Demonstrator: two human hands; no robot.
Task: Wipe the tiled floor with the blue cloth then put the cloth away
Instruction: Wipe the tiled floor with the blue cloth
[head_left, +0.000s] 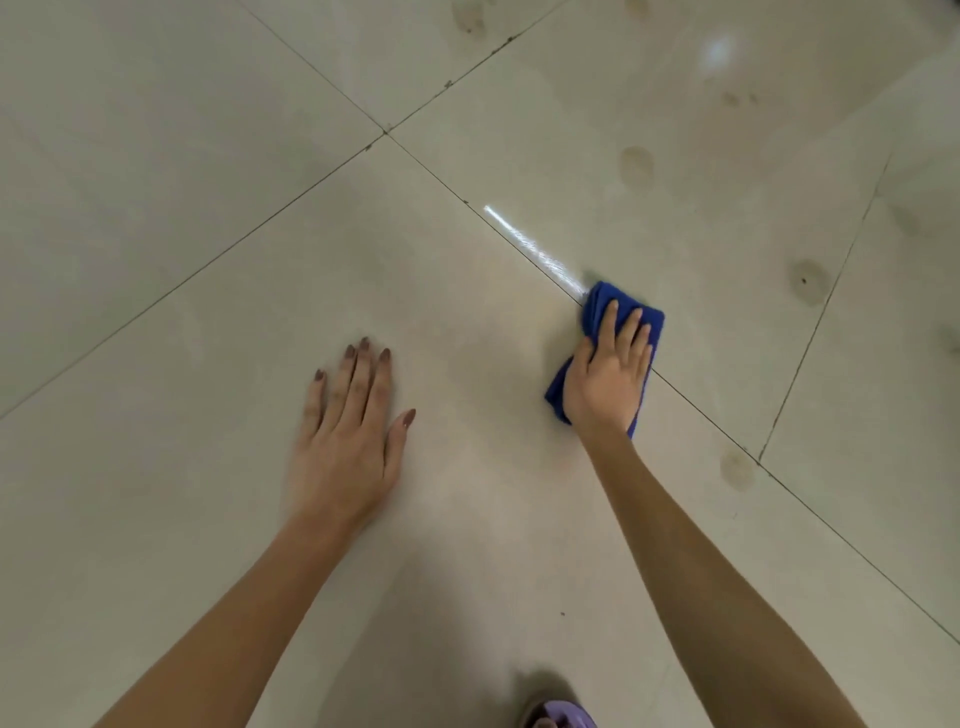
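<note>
A folded blue cloth lies on the beige tiled floor, across a dark grout line right of centre. My right hand presses flat on top of the cloth, fingers spread, covering most of it. My left hand rests palm down on the bare tile to the left, fingers apart, holding nothing. A bright wet streak runs along the grout line just beyond the cloth.
Several brownish round stains mark the tiles to the right, one stain far right and another stain near my right forearm. A purple slipper shows at the bottom edge. Grout lines cross at the upper middle.
</note>
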